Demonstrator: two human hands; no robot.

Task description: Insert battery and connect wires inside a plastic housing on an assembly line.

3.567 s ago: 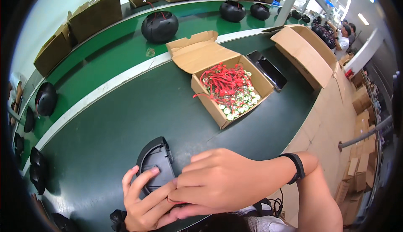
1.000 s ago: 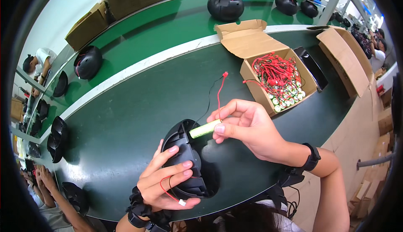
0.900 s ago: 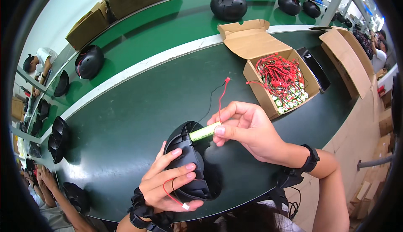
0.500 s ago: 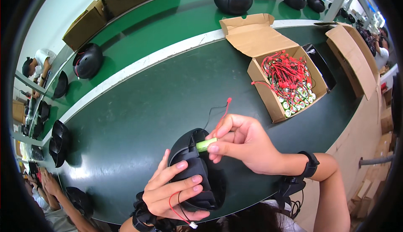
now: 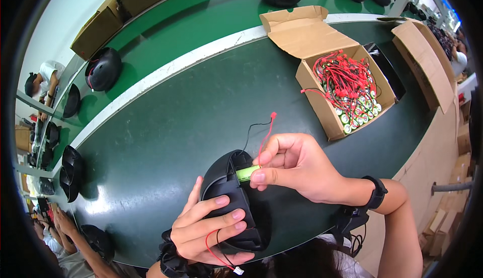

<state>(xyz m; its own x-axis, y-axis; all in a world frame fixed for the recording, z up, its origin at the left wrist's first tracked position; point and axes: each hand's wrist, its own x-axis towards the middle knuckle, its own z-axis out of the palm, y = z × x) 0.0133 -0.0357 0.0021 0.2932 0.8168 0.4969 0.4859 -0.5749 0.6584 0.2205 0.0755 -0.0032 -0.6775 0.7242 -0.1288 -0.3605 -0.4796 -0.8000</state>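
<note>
My left hand wraps round a black rounded plastic housing, holding it tilted near the front edge of the table. Between the thumb and fingers of my right hand is a light green cylindrical battery. The battery's far end sits in a slot at the housing's upper edge. Its black and red leads rise to a small red connector. A second red and black lead with a white connector hangs across my left hand. The inside of the slot is hidden.
An open cardboard box of green batteries with red connectors stands at the right. Beside it are a black tray and another carton. Black housings line the green belt beyond a white rail. At the left, a co-worker's forearm reaches in.
The view has shifted slightly. Both hands keep their holds, and the battery stays in nearly the same place at the slot; its lead now bows out more.
</note>
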